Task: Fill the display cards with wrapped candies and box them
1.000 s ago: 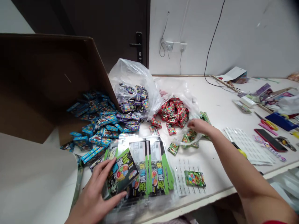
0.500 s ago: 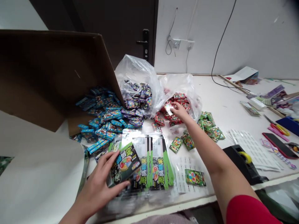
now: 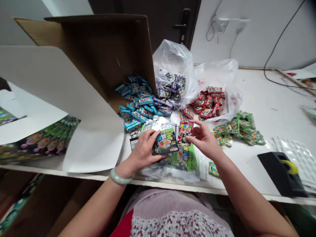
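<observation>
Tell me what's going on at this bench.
A person at a white bench holds a black-and-green packet in their left hand, while their right hand is beside a small red packet. Blue packets spill from a tipped cardboard box. Purple packets and red packets lie in clear plastic bags, and green packets sit loose on the bench.

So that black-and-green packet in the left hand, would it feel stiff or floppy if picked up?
The black-and-green packet is probably light and somewhat floppy, since the left hand holds it easily in its fingers. Its shiny surface may be a little slippery. Being flat, it seems unlikely to roll.
</observation>
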`<state>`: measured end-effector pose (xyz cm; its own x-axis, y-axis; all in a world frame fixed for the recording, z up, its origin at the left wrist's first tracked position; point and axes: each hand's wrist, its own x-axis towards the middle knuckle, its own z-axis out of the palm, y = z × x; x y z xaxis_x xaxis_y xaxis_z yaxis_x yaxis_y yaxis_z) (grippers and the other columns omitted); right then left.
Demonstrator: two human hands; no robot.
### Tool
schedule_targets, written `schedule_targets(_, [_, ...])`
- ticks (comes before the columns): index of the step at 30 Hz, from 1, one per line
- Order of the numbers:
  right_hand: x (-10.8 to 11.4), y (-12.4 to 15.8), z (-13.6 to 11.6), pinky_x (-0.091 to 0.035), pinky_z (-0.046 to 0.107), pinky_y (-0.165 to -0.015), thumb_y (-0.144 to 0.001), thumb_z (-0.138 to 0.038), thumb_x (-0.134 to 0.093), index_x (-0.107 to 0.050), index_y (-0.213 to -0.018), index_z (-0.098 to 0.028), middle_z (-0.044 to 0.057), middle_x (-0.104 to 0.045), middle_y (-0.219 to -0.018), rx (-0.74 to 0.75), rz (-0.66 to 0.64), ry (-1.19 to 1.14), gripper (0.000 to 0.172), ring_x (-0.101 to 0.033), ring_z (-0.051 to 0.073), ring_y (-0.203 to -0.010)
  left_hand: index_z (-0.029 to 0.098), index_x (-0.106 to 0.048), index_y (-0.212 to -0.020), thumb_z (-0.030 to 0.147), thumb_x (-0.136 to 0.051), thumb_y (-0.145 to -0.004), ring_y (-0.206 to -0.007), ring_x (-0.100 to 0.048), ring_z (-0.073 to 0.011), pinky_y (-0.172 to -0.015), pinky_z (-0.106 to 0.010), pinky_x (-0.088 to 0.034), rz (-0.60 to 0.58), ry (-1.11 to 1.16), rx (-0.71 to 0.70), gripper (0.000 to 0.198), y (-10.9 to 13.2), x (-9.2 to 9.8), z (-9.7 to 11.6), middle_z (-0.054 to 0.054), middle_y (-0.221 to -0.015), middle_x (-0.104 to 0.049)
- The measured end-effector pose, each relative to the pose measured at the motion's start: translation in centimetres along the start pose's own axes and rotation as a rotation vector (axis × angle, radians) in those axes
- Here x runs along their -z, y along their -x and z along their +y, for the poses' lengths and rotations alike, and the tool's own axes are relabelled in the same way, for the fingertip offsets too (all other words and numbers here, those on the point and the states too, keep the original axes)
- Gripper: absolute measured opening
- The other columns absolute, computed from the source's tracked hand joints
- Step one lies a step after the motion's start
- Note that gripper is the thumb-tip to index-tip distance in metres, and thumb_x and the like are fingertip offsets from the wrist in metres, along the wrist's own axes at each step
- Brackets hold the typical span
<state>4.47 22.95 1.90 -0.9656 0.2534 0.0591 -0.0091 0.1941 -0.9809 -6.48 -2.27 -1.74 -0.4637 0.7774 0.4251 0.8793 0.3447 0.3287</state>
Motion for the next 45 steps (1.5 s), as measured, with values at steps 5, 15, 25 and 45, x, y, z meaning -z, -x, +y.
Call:
schedule_targets(5, [-0.1,0.3,-0.6,-0.044,0.027,-0.059,-0.082,-0.031,-0.064,-0.049,-0.126,-0.024,-0.002,-0.058,-0.08,-0.045,-0.201,0.166,0.047,-0.053,0.012,-0.064,0.018,-0.023,-0.149,0.044,-0.077,-0.071,-0.12,-0.046,-0.0363,-0.102,-0.054,-0.042,0.006,-0.03,-0.05,0.098,0.6,0.8,0.0,-0.017,-0.13,-0.042])
schedule_targets(15, [-0.6,-0.4,-1.7,-0.046,0.024,-0.056,-0.081,-0.031,-0.067,-0.044,-0.12,-0.027,-0.005,-0.051,-0.074,0.159,0.206,0.044,0.045,-0.056,0.012,-0.065,0.023,-0.025,-0.148,0.049,-0.078,-0.07,-0.122,-0.045,-0.0353,-0.103,-0.056,-0.043,-0.023,0.145,-0.02,0.098,0.9,1.3,-0.4,-0.016,-0.131,-0.041])
schedule_targets(25, [-1.5,1.1,-1.2,-0.048,0.026,-0.055,-0.083,-0.031,-0.065,-0.05,-0.126,-0.025,0.0,-0.06,-0.082,-0.021,-0.2,0.21,0.046,-0.057,0.011,-0.06,0.02,-0.024,-0.149,0.051,-0.077,-0.071,-0.121,-0.044,-0.0357,-0.103,-0.055,-0.042,0.007,0.062,-0.05,0.099,1.1,0.9,0.1,-0.017,-0.13,-0.041])
schedule_targets(45, [-3.5,-16.7,3.6,-0.041,0.044,-0.104,-0.076,-0.022,-0.073,-0.069,-0.108,-0.016,0.014,-0.065,-0.119,0.109,-0.069,0.554,0.033,-0.058,0.029,-0.116,0.031,-0.019,-0.149,0.041,-0.082,-0.068,-0.125,-0.044,-0.0364,-0.103,-0.058,-0.044,0.005,0.131,0.169,0.103,2.0,2.0,-0.2,-0.013,-0.134,-0.038])
